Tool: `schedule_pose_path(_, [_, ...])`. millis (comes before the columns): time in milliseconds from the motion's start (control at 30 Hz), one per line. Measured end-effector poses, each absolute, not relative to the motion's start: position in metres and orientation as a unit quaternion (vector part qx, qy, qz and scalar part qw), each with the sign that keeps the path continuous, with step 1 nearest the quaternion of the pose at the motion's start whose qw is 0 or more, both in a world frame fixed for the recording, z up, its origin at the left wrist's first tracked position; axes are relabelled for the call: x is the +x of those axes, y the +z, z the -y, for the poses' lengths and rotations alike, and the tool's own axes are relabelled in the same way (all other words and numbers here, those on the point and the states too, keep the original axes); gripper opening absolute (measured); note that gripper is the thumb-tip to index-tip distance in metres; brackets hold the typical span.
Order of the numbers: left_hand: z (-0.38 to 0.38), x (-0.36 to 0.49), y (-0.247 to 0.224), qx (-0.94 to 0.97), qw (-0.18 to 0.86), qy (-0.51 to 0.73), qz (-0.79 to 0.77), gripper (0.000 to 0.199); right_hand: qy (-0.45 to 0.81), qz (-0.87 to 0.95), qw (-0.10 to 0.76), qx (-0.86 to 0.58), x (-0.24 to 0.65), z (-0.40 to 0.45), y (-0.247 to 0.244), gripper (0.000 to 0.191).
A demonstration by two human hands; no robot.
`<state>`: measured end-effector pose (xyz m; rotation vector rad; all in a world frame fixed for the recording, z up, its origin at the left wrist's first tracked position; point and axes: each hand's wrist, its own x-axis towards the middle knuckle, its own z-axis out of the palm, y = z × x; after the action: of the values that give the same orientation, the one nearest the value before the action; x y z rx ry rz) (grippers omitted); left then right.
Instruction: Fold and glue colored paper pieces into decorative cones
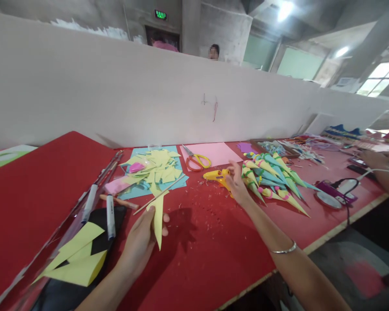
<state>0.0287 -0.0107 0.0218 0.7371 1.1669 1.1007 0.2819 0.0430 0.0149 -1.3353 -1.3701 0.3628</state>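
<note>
The left hand [142,239] pinches a yellow paper cone [158,220] and a thin wooden stick [158,195] above the red table [207,246]. The right hand [236,183], fingers spread loosely, touches the yellow glue gun [216,175] beside a pile of finished cones [272,177]. No container is visible.

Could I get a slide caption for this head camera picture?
Left hand holds a yellow paper cone; right hand reaches the yellow glue gun.

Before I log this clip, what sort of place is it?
Probably a craft workshop in a bare concrete building. A long red table holds a pile of paper cones, yellow paper scraps, scissors and a glue gun, which the right hand reaches toward.
</note>
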Motion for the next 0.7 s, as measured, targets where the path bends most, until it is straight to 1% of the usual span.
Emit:
schedule_pose_path(67, [0.01,0.029,0.02,0.317,0.634,0.492,-0.505,0.03,0.14,0.623,0.498,-0.587,0.282,-0.044,0.009,0.068])
schedule_pose_path(100, [0.01,0.029,0.02,0.319,0.633,0.493,-0.505,0.031,0.13,0.633,0.461,-0.608,0.282,-0.045,0.007,0.074])
schedule_pose_path(133, [0.01,0.029,0.02,0.321,0.632,0.492,-0.506,0.031,0.124,0.637,0.424,-0.632,0.283,-0.046,0.005,0.074])
schedule_pose_path(167, [0.01,0.03,0.021,0.324,0.631,0.491,-0.505,0.031,0.124,0.64,0.384,-0.654,0.284,-0.047,0.003,0.067])
schedule_pose_path(233, [0.011,0.032,0.023,0.329,0.638,0.495,-0.49,0.031,0.132,0.645,0.314,-0.684,0.287,-0.048,0.001,0.043])
schedule_pose_path(267, [0.011,0.032,0.024,0.331,0.642,0.5,-0.478,0.031,0.134,0.645,0.292,-0.693,0.289,-0.049,0.001,0.032])
schedule_pose_path(300, [0.011,0.033,0.024,0.334,0.647,0.504,-0.465,0.031,0.131,0.643,0.282,-0.7,0.291,-0.05,0.0,0.024])
schedule_pose_path(367, [0.012,0.034,0.026,0.346,0.653,0.505,-0.446,0.032,0.115,0.635,0.277,-0.712,0.294,-0.052,0.0,0.02])
schedule_pose_path(500, [0.012,0.034,0.026,0.386,0.642,0.486,-0.451,0.031,0.075,0.604,0.275,-0.745,0.305,-0.054,0.004,0.023])
schedule_pose_path(700, [0.012,0.036,0.025,0.461,0.581,0.468,-0.481,0.028,0.039,0.556,0.268,-0.786,0.318,-0.051,0.01,0.026])
